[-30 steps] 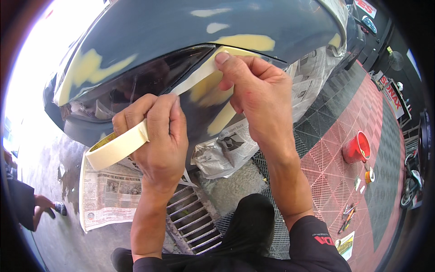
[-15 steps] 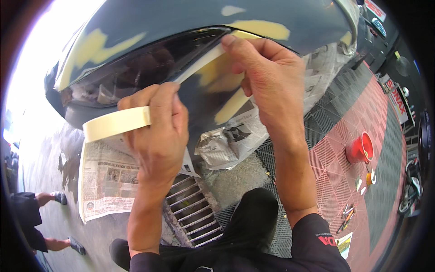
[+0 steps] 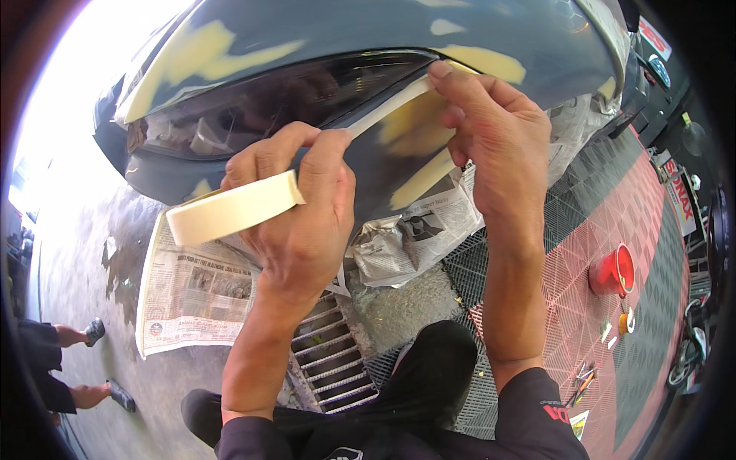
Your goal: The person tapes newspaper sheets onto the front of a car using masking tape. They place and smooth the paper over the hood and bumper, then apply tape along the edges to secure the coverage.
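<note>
My left hand (image 3: 303,211) is closed round a roll of cream masking tape (image 3: 234,211), with the roll sticking out on its left side. From that hand a pulled-out tape strip (image 3: 392,103) runs up to my right hand (image 3: 502,134), whose thumb and fingers pinch its far end. The strip lies along the lower edge of a dark car headlight (image 3: 268,100), close to its right-hand corner. Around the lamp, the grey car body (image 3: 360,27) carries pale yellow filler patches (image 3: 483,63). Whether the strip touches the body along its whole length I cannot tell.
Newspaper (image 3: 418,238) covers the car below the panel, and another sheet (image 3: 195,299) hangs at the left. Below are a metal drain grate (image 3: 330,356) and my bent knee. Rightward on the tiled floor stand a red bucket (image 3: 609,272) and hand tools (image 3: 584,382). Someone's legs show far left.
The view has shifted, so the car and both hands appear further right. My left hand still holds the tape roll and my right hand the strip's end near the headlight corner.
</note>
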A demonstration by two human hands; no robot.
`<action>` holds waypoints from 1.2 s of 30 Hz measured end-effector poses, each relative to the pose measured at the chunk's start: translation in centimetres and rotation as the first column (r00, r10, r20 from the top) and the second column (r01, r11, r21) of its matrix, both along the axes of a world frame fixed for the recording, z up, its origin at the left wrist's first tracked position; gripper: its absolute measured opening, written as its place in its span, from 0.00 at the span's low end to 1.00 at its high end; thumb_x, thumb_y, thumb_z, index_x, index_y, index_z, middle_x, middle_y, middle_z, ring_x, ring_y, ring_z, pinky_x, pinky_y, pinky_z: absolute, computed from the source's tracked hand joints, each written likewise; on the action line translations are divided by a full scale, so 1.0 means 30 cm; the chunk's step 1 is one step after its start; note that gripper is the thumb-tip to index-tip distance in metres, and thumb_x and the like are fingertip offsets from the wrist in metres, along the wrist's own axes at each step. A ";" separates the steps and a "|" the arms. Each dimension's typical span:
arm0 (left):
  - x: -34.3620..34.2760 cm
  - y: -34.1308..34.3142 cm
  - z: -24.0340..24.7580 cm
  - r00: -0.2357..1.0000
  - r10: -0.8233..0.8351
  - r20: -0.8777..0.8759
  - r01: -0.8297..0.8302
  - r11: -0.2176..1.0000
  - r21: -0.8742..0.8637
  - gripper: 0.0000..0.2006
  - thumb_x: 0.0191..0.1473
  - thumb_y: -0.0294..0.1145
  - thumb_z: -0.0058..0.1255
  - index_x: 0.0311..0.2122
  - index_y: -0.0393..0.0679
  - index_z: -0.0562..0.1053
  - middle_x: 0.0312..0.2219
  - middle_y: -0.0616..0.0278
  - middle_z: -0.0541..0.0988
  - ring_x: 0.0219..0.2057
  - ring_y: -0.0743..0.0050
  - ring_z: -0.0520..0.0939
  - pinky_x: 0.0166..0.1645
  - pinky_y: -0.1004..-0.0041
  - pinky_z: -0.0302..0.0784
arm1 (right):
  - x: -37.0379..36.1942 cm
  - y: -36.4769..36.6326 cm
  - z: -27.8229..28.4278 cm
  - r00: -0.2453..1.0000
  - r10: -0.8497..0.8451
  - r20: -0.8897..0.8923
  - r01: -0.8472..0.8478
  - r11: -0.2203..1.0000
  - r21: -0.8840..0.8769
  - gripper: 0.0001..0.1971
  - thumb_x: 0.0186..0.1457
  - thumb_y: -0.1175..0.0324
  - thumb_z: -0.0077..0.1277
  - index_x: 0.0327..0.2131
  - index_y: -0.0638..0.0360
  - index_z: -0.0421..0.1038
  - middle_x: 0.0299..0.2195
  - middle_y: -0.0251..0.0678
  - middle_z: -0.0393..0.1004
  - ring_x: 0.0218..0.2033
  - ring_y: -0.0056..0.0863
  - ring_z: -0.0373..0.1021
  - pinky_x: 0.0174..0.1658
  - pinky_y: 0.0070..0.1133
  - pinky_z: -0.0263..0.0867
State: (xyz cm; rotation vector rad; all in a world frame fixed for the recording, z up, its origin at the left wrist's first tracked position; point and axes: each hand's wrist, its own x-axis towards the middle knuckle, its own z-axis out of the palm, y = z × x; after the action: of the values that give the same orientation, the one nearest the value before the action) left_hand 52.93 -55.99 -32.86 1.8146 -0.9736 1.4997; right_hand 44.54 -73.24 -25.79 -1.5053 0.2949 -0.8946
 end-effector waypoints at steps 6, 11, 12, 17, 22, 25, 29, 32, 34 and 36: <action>-0.003 0.001 -0.031 0.999 -0.014 -0.050 0.016 0.999 0.040 0.25 0.44 0.22 0.69 0.50 0.56 0.87 0.38 0.73 0.80 0.41 0.64 0.75 0.46 0.62 0.71 | 0.006 -0.011 -0.006 0.999 -0.028 0.015 0.028 1.000 0.011 0.15 0.59 0.60 0.72 0.30 0.63 0.83 0.21 0.28 0.77 0.15 0.11 0.63 0.20 0.14 0.58; 0.007 0.002 -0.026 0.998 -0.055 -0.017 0.055 0.998 0.006 0.26 0.44 0.18 0.68 0.51 0.52 0.86 0.38 0.70 0.81 0.40 0.63 0.76 0.46 0.64 0.72 | 0.003 -0.016 -0.002 1.000 -0.005 -0.008 0.005 1.000 -0.004 0.13 0.60 0.62 0.72 0.36 0.63 0.85 0.23 0.27 0.75 0.19 0.10 0.65 0.20 0.15 0.58; 0.008 -0.004 -0.026 0.997 -0.072 -0.020 0.072 0.997 -0.001 0.26 0.44 0.17 0.69 0.51 0.51 0.86 0.38 0.69 0.81 0.41 0.63 0.76 0.46 0.64 0.72 | -0.002 -0.019 0.002 1.000 -0.002 -0.008 0.002 1.000 -0.016 0.13 0.60 0.62 0.72 0.36 0.64 0.85 0.23 0.28 0.75 0.19 0.11 0.65 0.20 0.15 0.59; 0.018 0.008 -0.046 0.993 -0.094 -0.068 0.093 0.996 -0.016 0.22 0.46 0.16 0.69 0.49 0.44 0.86 0.40 0.65 0.83 0.42 0.59 0.79 0.47 0.63 0.74 | -0.007 -0.036 0.020 1.000 -0.027 0.004 0.027 1.000 0.008 0.14 0.60 0.61 0.73 0.36 0.65 0.84 0.23 0.28 0.75 0.18 0.11 0.65 0.20 0.15 0.59; 0.004 0.001 -0.014 0.987 -0.132 -0.093 0.127 0.990 -0.057 0.18 0.52 0.21 0.71 0.49 0.44 0.85 0.41 0.63 0.83 0.42 0.59 0.79 0.46 0.61 0.75 | -0.029 -0.035 0.039 0.999 -0.036 -0.027 0.036 0.999 -0.024 0.15 0.59 0.61 0.73 0.34 0.65 0.83 0.22 0.28 0.74 0.16 0.11 0.63 0.19 0.15 0.58; -0.004 -0.011 0.004 0.986 -0.147 -0.082 0.142 0.988 -0.059 0.16 0.53 0.24 0.73 0.49 0.44 0.85 0.39 0.64 0.82 0.41 0.59 0.79 0.44 0.62 0.74 | -0.016 -0.032 0.029 1.000 -0.015 0.006 0.015 1.000 -0.007 0.15 0.59 0.61 0.73 0.34 0.65 0.83 0.21 0.28 0.74 0.15 0.11 0.63 0.18 0.14 0.58; 0.015 -0.032 0.004 0.991 -0.127 -0.052 0.127 0.992 -0.019 0.15 0.53 0.26 0.73 0.47 0.44 0.85 0.36 0.66 0.80 0.39 0.60 0.78 0.44 0.62 0.73 | -0.011 -0.034 0.029 1.000 -0.012 -0.013 0.013 1.000 0.014 0.15 0.59 0.61 0.73 0.34 0.65 0.83 0.21 0.28 0.74 0.15 0.11 0.63 0.18 0.14 0.58; 0.015 -0.029 0.015 0.991 -0.126 -0.052 0.126 0.992 0.008 0.13 0.53 0.25 0.72 0.44 0.45 0.84 0.36 0.66 0.80 0.39 0.59 0.78 0.45 0.60 0.74 | -0.010 -0.033 0.027 1.000 -0.017 -0.021 0.017 1.000 0.003 0.15 0.60 0.61 0.73 0.34 0.65 0.83 0.21 0.28 0.74 0.15 0.11 0.63 0.18 0.14 0.58; 0.015 -0.031 0.017 0.991 -0.123 -0.049 0.123 0.992 0.005 0.12 0.53 0.24 0.72 0.43 0.45 0.84 0.36 0.66 0.80 0.39 0.59 0.79 0.46 0.59 0.74 | -0.009 -0.032 0.026 1.000 -0.017 -0.024 0.017 1.000 -0.012 0.15 0.60 0.60 0.73 0.33 0.65 0.83 0.21 0.28 0.74 0.15 0.12 0.64 0.18 0.14 0.58; 0.026 -0.032 0.012 0.990 -0.126 -0.059 0.126 0.992 -0.004 0.11 0.54 0.23 0.71 0.42 0.45 0.83 0.36 0.66 0.80 0.39 0.59 0.80 0.46 0.59 0.74 | -0.007 -0.028 0.026 0.999 -0.023 -0.033 0.022 1.000 -0.020 0.16 0.60 0.59 0.73 0.33 0.65 0.83 0.20 0.28 0.74 0.15 0.12 0.64 0.18 0.14 0.58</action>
State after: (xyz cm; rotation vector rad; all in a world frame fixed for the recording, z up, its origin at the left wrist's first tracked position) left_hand 53.70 -56.96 -32.51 1.7528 -1.0385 1.3622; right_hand 44.34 -74.07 -25.02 -1.5389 0.3282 -0.8935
